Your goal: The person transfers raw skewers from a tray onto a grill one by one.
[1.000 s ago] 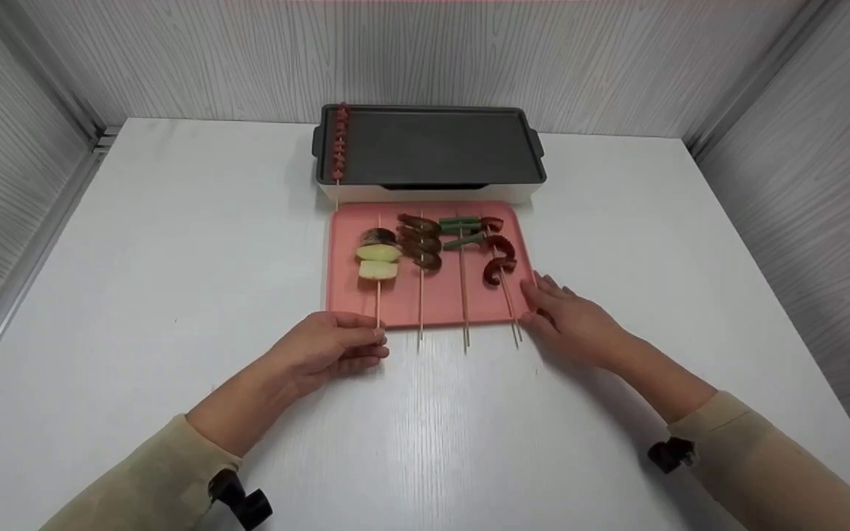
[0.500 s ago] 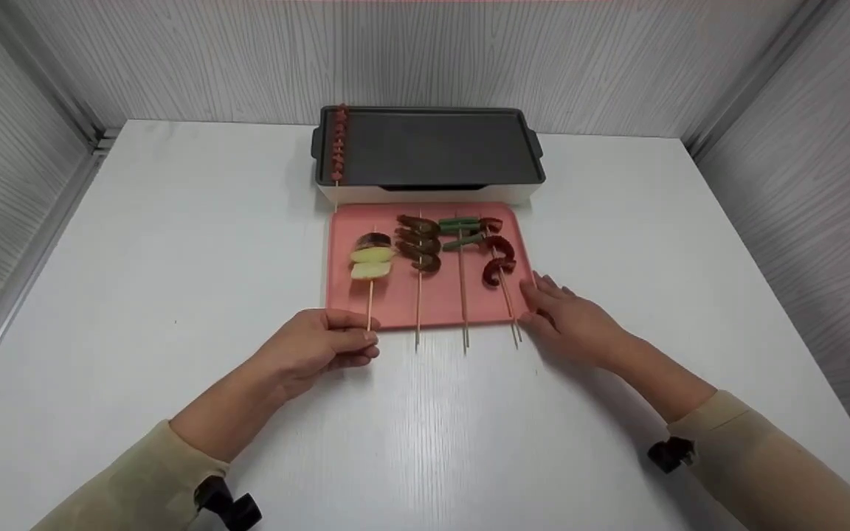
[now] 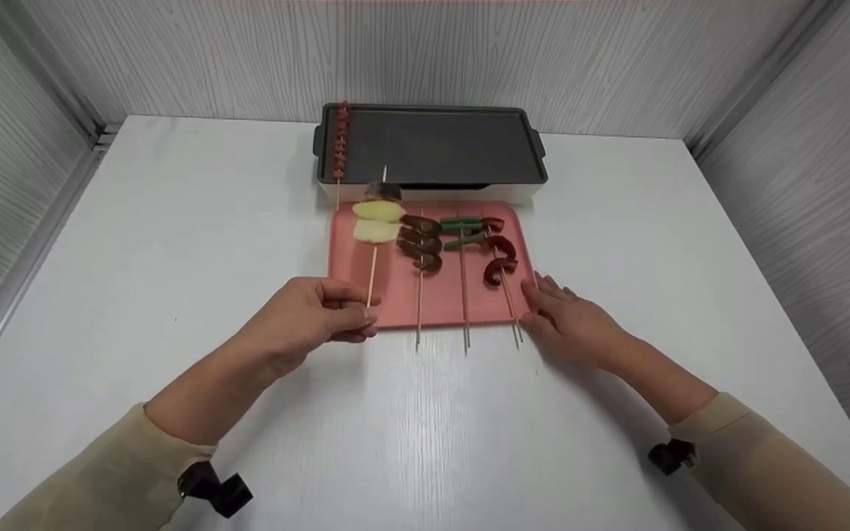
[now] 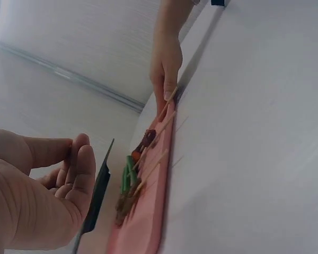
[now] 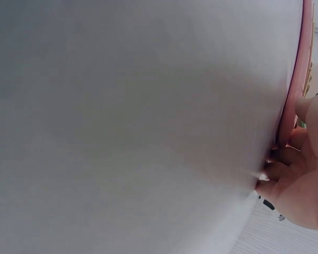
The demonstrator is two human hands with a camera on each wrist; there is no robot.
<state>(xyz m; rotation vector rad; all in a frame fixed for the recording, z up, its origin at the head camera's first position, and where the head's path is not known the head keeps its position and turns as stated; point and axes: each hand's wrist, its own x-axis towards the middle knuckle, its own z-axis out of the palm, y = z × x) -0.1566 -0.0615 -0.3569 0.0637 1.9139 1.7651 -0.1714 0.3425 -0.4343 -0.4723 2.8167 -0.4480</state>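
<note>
My left hand (image 3: 322, 313) pinches the stick of a skewer (image 3: 377, 220) with pale yellow slices and a dark-skinned piece. The food end is raised above the pink tray (image 3: 347, 295), its tip overlapping the front of the griddle in the head view. In the left wrist view the thumb and fingers of my left hand (image 4: 47, 185) meet, though the stick is hard to make out. At the tray's near right corner, my right hand (image 3: 572, 324) grips the rim between thumb and fingers. In the right wrist view, the fingers of my right hand (image 5: 302, 169) curl against the tray's outer edge.
On the tray lie a brown shrimp-like skewer (image 3: 421, 243), a green bean-like skewer (image 3: 462, 225) and a dark red curled skewer (image 3: 499, 258). Their sticks overhang the front edge. Behind stands a dark griddle (image 3: 440, 144) with a red skewer (image 3: 340, 140) at its left.
My left hand has lifted the yellow-slice skewer off the tray and carried it up and toward the griddle. My right hand has stayed at the tray's corner.
</note>
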